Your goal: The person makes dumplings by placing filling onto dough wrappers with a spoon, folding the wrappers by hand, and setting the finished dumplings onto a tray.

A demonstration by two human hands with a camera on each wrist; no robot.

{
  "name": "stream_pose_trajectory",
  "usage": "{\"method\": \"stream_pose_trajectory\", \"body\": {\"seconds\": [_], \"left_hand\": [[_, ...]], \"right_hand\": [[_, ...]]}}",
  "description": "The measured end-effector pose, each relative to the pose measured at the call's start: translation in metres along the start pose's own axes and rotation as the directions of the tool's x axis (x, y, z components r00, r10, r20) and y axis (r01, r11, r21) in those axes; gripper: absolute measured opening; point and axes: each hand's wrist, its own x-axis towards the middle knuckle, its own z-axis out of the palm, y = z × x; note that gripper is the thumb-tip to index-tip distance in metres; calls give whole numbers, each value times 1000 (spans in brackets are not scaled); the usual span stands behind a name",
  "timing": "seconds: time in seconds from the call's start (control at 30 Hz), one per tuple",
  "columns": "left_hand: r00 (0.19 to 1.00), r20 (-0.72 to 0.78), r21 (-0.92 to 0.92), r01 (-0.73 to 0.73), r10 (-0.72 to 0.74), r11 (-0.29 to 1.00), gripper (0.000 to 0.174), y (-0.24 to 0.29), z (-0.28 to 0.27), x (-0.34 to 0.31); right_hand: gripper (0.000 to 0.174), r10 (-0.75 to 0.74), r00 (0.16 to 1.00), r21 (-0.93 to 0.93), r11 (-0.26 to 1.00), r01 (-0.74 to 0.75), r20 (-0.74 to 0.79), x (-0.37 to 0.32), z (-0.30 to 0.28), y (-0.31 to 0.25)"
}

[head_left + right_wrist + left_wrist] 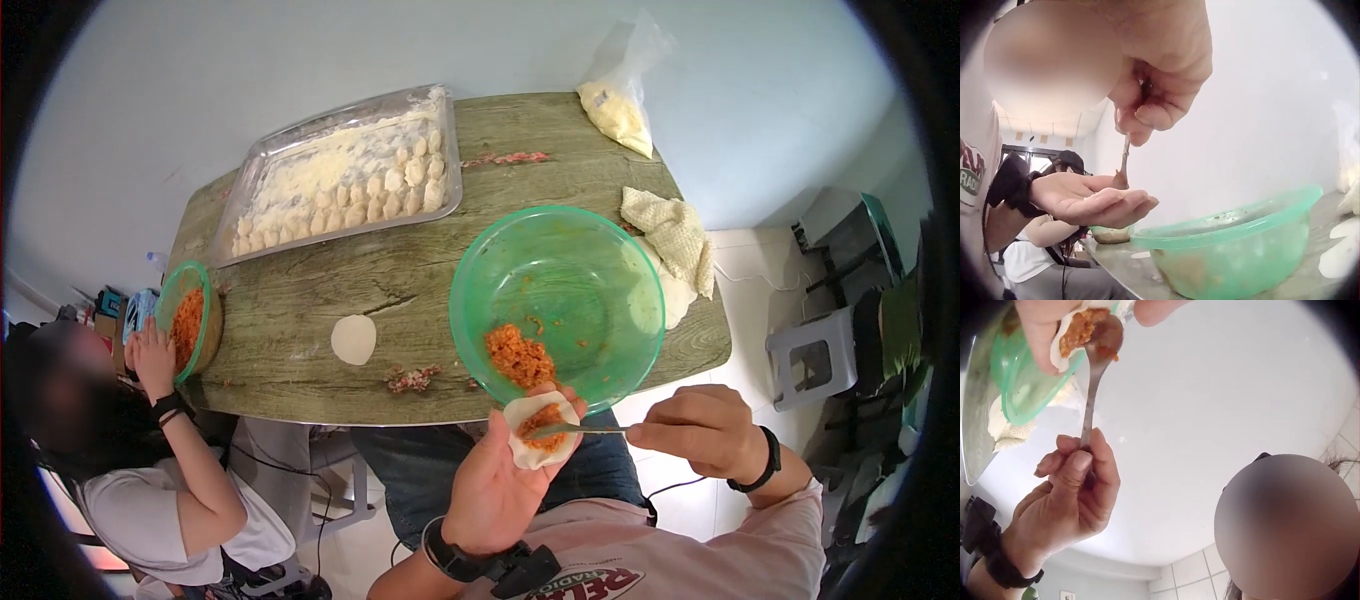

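Observation:
On the upturned palm and straight fingers of my left hand (490,500) lies a round white dough wrapper (534,459) with orange-red filling (541,416) on it. My right hand (700,432) grips a metal spoon (592,429) by its handle. The spoon's bowl (1109,337) presses against the filling in the left wrist view. Both hands are just off the table's near edge, in front of a green plastic basin (560,265). More filling (515,355) sits in the near left part of that basin.
One flat wrapper (353,340) lies on the table (290,330). Behind it stands a metal tray (340,236) with floured dumplings in rows. A bag of pale powder (615,118) and a cloth (672,235) are at right. At left, another person's hand (152,358) touches a second basin (205,325).

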Motion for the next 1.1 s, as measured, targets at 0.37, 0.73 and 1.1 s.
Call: {"method": "stream_pose_trajectory", "body": {"seconds": [0.37,0.73,1.1], "left_hand": [[1000,10,30,17,-18,999,59,-2,-2,1],[1000,-9,17,16,-16,1000,59,-3,-5,2],[996,-19,50,-84,85,995,56,3,-17,-8]], "right_hand": [[26,-46,999,-12,999,46,23,4,-10,0],[26,-7,1000,-40,999,7,6,5,-9,-5],[33,259,958,54,966,-254,-122,5,-11,-12]]}}
